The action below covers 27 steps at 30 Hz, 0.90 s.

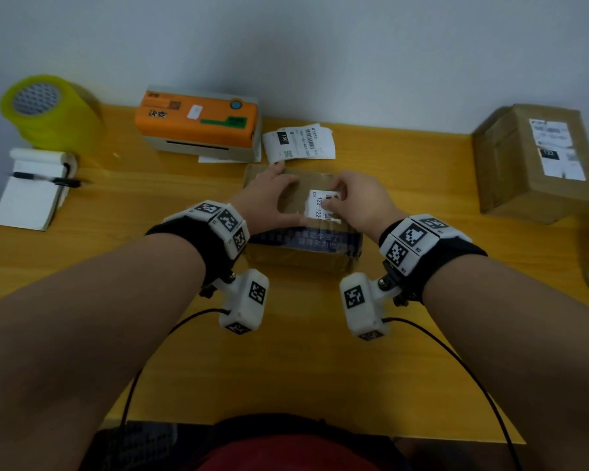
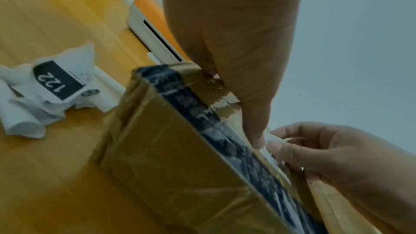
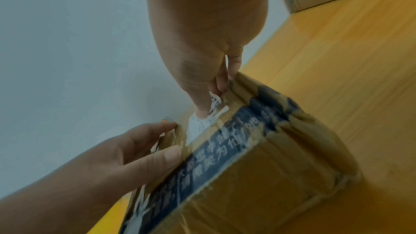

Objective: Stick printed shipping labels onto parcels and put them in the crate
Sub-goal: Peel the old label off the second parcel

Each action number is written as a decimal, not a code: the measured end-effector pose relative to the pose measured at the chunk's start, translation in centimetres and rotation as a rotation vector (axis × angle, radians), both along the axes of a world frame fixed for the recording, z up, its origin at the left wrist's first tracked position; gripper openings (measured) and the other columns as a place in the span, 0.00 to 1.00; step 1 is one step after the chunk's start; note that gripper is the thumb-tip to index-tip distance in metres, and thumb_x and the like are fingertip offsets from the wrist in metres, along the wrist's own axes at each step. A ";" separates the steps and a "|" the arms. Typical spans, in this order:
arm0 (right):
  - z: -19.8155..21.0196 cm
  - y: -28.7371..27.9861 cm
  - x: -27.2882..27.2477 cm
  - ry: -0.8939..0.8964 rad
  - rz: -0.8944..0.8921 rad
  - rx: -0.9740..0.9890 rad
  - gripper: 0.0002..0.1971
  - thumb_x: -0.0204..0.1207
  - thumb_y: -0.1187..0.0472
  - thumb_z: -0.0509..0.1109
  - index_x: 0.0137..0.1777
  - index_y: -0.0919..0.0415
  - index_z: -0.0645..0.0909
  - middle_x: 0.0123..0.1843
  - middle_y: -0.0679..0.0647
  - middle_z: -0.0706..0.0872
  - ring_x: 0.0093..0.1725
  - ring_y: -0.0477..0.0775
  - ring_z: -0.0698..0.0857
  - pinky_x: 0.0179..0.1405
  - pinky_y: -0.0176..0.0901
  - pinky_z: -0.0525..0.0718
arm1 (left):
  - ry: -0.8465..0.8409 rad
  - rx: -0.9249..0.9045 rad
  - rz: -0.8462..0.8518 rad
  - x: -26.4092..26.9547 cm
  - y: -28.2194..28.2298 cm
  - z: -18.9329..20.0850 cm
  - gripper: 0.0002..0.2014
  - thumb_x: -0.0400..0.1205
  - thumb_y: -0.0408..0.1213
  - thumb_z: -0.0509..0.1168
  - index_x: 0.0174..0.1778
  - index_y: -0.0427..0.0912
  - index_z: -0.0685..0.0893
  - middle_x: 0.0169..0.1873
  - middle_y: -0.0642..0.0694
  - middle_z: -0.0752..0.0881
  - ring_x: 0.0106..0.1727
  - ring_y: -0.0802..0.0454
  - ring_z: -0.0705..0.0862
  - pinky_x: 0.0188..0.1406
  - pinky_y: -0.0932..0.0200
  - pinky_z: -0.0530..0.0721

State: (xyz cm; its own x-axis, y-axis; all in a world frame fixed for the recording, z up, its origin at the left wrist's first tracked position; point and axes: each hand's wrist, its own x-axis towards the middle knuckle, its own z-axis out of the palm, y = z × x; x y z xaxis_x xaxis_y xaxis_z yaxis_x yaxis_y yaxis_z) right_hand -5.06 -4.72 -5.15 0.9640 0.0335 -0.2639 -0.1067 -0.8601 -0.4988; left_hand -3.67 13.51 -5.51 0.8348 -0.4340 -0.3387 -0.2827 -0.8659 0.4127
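A brown cardboard parcel (image 1: 303, 253) with a blue printed tape band lies on the table in front of me. My left hand (image 1: 279, 195) rests spread on its top, fingers reaching the far edge and thumb near the front edge. A white shipping label (image 1: 320, 207) printed "122-122" lies partly on the parcel's top right. My right hand (image 1: 334, 202) pinches the label's right end, and in the right wrist view its thumb (image 3: 202, 106) presses the label (image 3: 198, 125) down. In the left wrist view my left thumb (image 2: 256, 138) touches the parcel top (image 2: 216, 92) close to the right hand's fingers (image 2: 292, 149).
An orange label printer (image 1: 198, 120) stands at the back, with loose printed labels (image 1: 300, 142) beside it. At the left are a yellow tape roll (image 1: 48, 110) and a notepad with a pen (image 1: 31, 188). A labelled parcel (image 1: 534, 161) sits at the right. Crumpled white paper (image 2: 45, 92) lies left of the parcel.
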 end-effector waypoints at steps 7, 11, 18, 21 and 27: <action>-0.8 1.5 0.1 -0.126 0.050 -0.115 0.04 0.79 0.63 0.66 0.43 0.59 0.80 0.51 0.57 0.82 0.52 0.57 0.80 0.50 0.49 0.79 | -0.029 0.189 -0.043 -0.5 0.5 -0.3 0.45 0.74 0.64 0.64 0.83 0.54 0.49 0.83 0.45 0.41 0.84 0.46 0.43 0.81 0.46 0.47; -0.8 1.1 -0.2 -0.117 0.056 -0.029 0.05 0.78 0.64 0.66 0.41 0.60 0.77 0.45 0.55 0.82 0.45 0.55 0.80 0.40 0.44 0.75 | -0.014 0.197 -0.044 -0.4 0.7 0.0 0.45 0.74 0.63 0.64 0.82 0.56 0.50 0.83 0.47 0.41 0.84 0.47 0.43 0.80 0.46 0.47; 0.0 0.8 -0.8 -0.102 0.114 0.045 0.06 0.79 0.62 0.67 0.40 0.58 0.80 0.42 0.52 0.84 0.44 0.51 0.81 0.48 0.47 0.79 | -0.011 0.222 -0.050 -0.3 0.5 0.1 0.45 0.73 0.64 0.65 0.82 0.57 0.50 0.83 0.47 0.41 0.84 0.47 0.43 0.81 0.44 0.50; 0.1 0.8 -1.1 -0.116 0.131 0.043 0.07 0.79 0.62 0.68 0.39 0.57 0.80 0.41 0.50 0.83 0.43 0.50 0.80 0.50 0.48 0.78 | 0.000 0.205 -0.039 -0.3 0.5 0.1 0.46 0.73 0.63 0.66 0.82 0.57 0.50 0.83 0.47 0.42 0.84 0.47 0.44 0.82 0.43 0.50; 0.5 0.4 -1.9 -0.157 0.180 0.054 0.06 0.78 0.61 0.69 0.43 0.61 0.85 0.43 0.47 0.81 0.44 0.46 0.77 0.46 0.40 0.76 | -0.007 0.194 -0.042 -0.4 0.5 0.2 0.45 0.73 0.62 0.66 0.82 0.56 0.51 0.83 0.46 0.42 0.84 0.46 0.44 0.81 0.45 0.49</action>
State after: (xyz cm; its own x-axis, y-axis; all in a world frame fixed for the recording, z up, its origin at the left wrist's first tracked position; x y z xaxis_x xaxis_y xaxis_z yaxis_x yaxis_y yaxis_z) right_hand -6.92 -4.34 -4.67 0.9702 0.2184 -0.1045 0.1283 -0.8298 -0.5430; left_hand -4.11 13.98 -5.29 0.8200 -0.3957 -0.4135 -0.3223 -0.9163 0.2376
